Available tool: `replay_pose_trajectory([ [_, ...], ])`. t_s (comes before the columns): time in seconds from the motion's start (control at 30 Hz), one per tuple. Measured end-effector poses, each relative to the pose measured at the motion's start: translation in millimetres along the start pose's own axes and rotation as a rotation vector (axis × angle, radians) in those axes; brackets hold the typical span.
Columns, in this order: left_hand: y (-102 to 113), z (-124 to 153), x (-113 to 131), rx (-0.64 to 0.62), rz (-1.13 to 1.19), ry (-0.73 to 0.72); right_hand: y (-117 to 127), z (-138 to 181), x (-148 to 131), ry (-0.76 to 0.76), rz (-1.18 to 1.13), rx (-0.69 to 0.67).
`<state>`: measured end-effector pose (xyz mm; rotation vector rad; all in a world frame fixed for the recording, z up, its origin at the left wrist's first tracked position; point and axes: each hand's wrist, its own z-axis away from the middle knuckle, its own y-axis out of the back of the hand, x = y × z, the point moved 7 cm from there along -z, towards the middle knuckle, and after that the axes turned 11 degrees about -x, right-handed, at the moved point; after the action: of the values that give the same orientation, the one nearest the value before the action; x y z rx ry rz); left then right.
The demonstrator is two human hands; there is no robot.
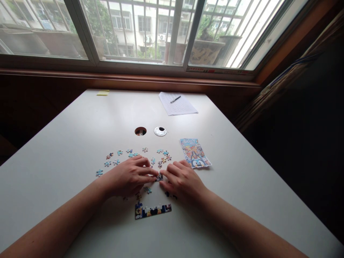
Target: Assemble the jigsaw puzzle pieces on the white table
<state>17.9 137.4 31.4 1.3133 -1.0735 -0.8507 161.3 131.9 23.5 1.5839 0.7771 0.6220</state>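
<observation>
My left hand (131, 175) and my right hand (182, 181) meet over the white table (80, 122), fingertips pinched together on a small dark puzzle piece (159, 177). A joined strip of puzzle pieces (152, 210) lies just in front of my wrists. Several loose puzzle pieces (131, 154) are scattered beyond my fingers, and a few more lie under my palms. A colourful picture card (195, 153) rests to the right of my right hand.
Farther back are a round cable hole (140, 131), its silver cap (160, 131), a sheet of paper (177, 104) with a pen (175, 99) on it, and a yellow sticky note (103, 92). A window runs behind the table; a dark chair stands right.
</observation>
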Motion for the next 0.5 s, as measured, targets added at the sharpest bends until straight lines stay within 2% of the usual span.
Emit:
replay_pose_trajectory([
  [0.5,1.5,-1.1,0.4,0.018,0.003,0.007,8.0,-0.2,-5.6,0.091,0.073,0.059],
])
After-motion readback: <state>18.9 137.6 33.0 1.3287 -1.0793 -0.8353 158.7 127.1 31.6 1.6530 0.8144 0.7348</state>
